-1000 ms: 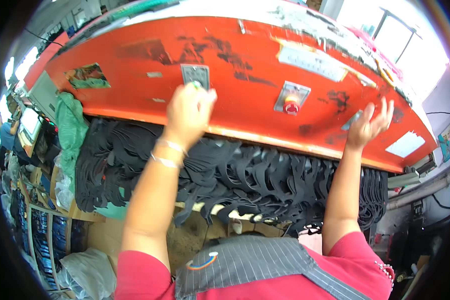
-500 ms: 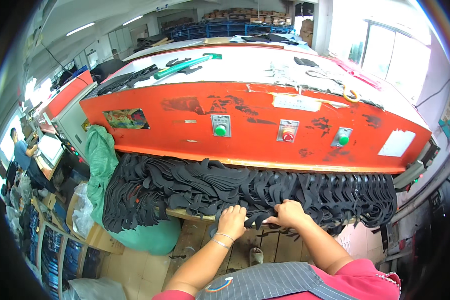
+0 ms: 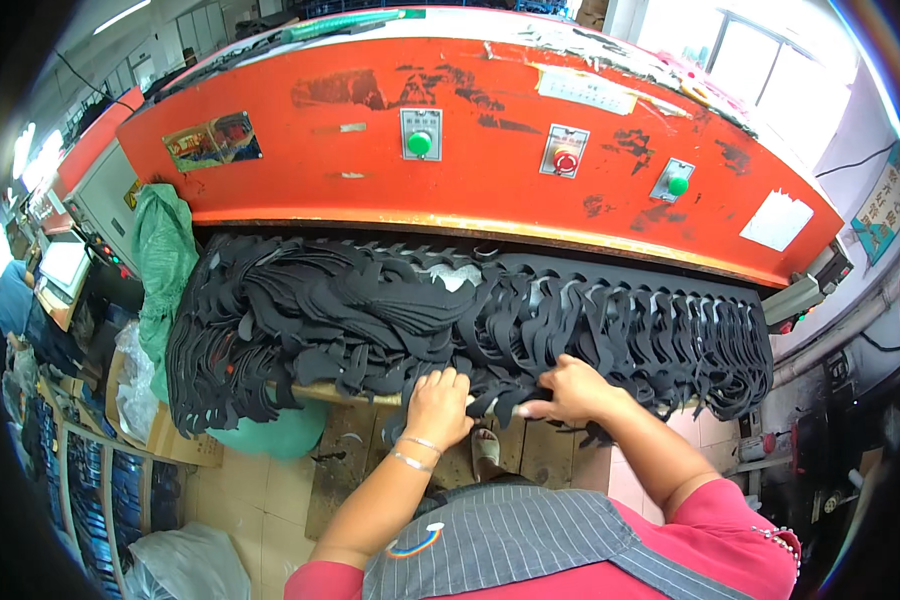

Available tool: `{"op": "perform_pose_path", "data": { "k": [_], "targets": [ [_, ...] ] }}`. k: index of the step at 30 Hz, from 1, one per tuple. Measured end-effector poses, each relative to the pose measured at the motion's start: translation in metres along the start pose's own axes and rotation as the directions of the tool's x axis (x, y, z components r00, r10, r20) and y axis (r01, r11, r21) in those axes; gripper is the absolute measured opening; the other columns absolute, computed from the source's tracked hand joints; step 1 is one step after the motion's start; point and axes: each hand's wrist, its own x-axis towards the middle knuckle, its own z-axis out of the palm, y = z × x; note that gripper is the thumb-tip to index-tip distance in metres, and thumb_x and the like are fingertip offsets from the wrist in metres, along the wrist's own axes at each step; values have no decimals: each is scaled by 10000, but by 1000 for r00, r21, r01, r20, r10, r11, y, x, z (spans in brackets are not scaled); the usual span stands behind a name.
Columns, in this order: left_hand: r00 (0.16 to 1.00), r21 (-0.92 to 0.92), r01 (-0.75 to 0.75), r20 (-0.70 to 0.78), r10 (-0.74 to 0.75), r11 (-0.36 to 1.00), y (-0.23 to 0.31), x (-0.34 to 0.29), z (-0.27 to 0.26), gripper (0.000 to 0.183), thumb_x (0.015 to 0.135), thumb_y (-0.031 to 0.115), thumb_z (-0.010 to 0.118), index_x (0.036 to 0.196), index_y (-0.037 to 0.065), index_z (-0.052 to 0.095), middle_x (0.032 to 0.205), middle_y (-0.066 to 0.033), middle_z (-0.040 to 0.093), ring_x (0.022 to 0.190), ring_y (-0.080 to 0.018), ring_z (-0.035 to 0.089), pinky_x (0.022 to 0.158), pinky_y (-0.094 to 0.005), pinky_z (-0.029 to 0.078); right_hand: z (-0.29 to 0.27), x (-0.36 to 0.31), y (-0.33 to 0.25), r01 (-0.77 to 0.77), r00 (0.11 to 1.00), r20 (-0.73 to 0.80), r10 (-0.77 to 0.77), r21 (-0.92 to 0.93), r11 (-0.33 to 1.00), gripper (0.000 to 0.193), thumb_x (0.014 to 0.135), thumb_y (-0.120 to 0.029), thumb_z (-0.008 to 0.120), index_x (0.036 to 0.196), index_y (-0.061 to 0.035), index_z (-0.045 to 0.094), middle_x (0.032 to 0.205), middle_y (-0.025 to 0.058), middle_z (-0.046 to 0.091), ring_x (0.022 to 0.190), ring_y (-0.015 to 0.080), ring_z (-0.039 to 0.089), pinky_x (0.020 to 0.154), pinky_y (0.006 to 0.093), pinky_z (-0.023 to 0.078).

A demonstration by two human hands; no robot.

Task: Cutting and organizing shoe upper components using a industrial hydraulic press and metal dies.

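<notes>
A wide layer of black cut-out sheet material (image 3: 370,300), slit into curved strips, lies along the front of an orange-red machine. My left hand (image 3: 440,408) is closed on its near edge, fingers curled over the strips. To the right, my right hand (image 3: 578,392) grips the same edge, thumb pointing left. Short black strips hang between the two hands. At the left the strips are heaped in thick folds; at the right they lie in even, wavy rows. Behind those rows a flat dark surface (image 3: 610,268) shows below the machine's beam.
On the orange-red beam (image 3: 310,150) sit two green buttons and a red button (image 3: 565,161). A green woven sack (image 3: 162,270) hangs at the left, above a carton with clear plastic. A person (image 3: 25,310) stands at far left. Wooden boards (image 3: 545,450) lie underfoot.
The black sheet's back edge has come away from the beam toward me, baring a dark surface and a pale patch. Both hands keep hold of the near edge. My view has tipped downward.
</notes>
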Motion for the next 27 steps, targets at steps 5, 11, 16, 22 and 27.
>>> {"op": "perform_pose_path", "data": {
  "k": [5, 11, 16, 22, 27],
  "targets": [
    [776, -230, 72, 624, 90, 971, 6, -24, -74, 809, 615, 461, 815, 1231, -1, 564, 1123, -170, 614, 1086, -348, 581, 919, -411, 474, -51, -10, 7, 97, 992, 24, -126, 502, 859, 385, 870, -398, 647, 996, -37, 693, 901, 157, 688, 902, 324, 651, 805, 409, 508],
    [995, -383, 43, 95, -7, 923, 15, 49, -96, 437, 809, 359, 692, 1090, 29, 640, 1017, -154, 651, 980, -310, 624, 842, -402, 496, -9, 97, 6, 290, 811, -552, -194, 91, 953, 283, 818, -216, 662, 1027, -25, 641, 1053, 154, 643, 1045, 330, 591, 885, 407, 486],
    [994, -14, 96, 49, -95, 995, -23, 37, 11, 594, 859, 318, 618, 1321, -27, 475, 1352, -170, 504, 1308, -305, 417, 1100, -428, 301, 30, 105, -20, 218, 843, -518, -146, 81, 973, 180, 768, -160, 677, 905, -61, 616, 894, 112, 605, 896, 301, 609, 773, 415, 488],
    [995, 111, 73, 59, -80, 991, -12, 13, 22, 617, 880, 292, 572, 1386, -20, 406, 1431, -160, 432, 1394, -281, 308, 1144, -430, 228, 45, 89, -20, 297, 750, -636, -182, 78, 952, 87, 752, -101, 678, 813, -56, 634, 841, 101, 612, 874, 301, 579, 748, 394, 486],
    [992, 79, 86, 84, -92, 993, -18, 10, 28, 626, 884, 305, 568, 1400, -2, 392, 1449, -152, 410, 1406, -277, 286, 1150, -423, 216, -21, 94, -17, 411, 666, -707, 237, 613, 675, 61, 846, -92, 656, 848, -38, 627, 785, 37, 624, 707, 177, 600, 659, 343, 515]
  ]
}}
